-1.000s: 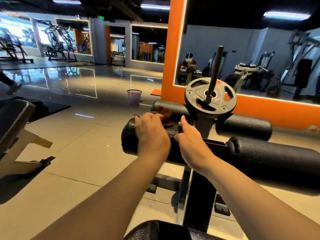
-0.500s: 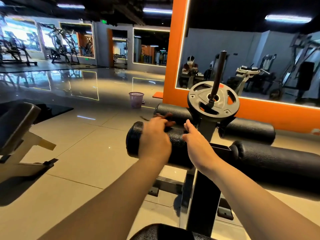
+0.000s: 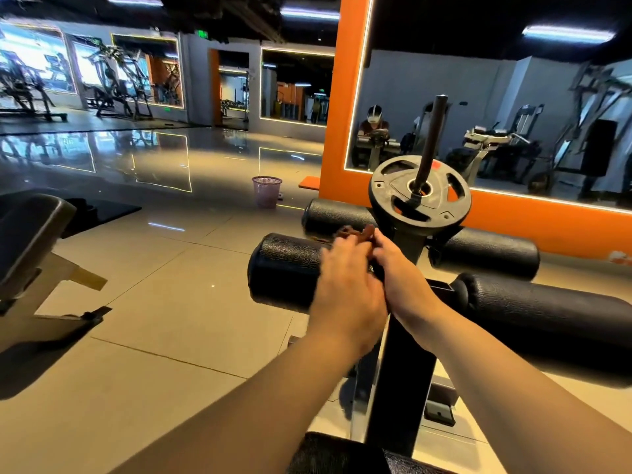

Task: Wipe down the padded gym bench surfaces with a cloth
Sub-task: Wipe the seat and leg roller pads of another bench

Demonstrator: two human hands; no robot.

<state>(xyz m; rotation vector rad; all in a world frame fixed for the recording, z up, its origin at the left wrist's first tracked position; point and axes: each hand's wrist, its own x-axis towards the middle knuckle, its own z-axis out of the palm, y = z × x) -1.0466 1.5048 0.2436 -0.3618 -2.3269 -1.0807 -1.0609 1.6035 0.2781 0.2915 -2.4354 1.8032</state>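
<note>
- The near-left roller pad (image 3: 284, 265) is being wiped; this is being judged the step in hand
- The cloth (image 3: 354, 232), brown and bunched, is being worked on top of that pad at its inner right end, showing just past the fingertips and close beside the upright carrying the weight plate (image 3: 419, 196)
- The left hand (image 3: 345, 289) is being laid over the crown of the pad with fingers bent down onto the cloth; blur is hiding whether the cloth is being gripped or only pressed, so that cannot be told
- The right hand (image 3: 400, 271) is being held touching the left, its thumb and forefinger appearing to be pinching the cloth's right edge
- The far-left roller (image 3: 328, 213), far-right roller (image 3: 489, 251), near-right roller (image 3: 547, 306) and seat pad (image 3: 335, 456) are being shown with no cloth on them; whether they are clean cannot be told
- Next move, as judged: the cloth is being called on to be drawn leftward along the pad and round its curve, under steady pressure, before the other pads are being taken in turn
</note>
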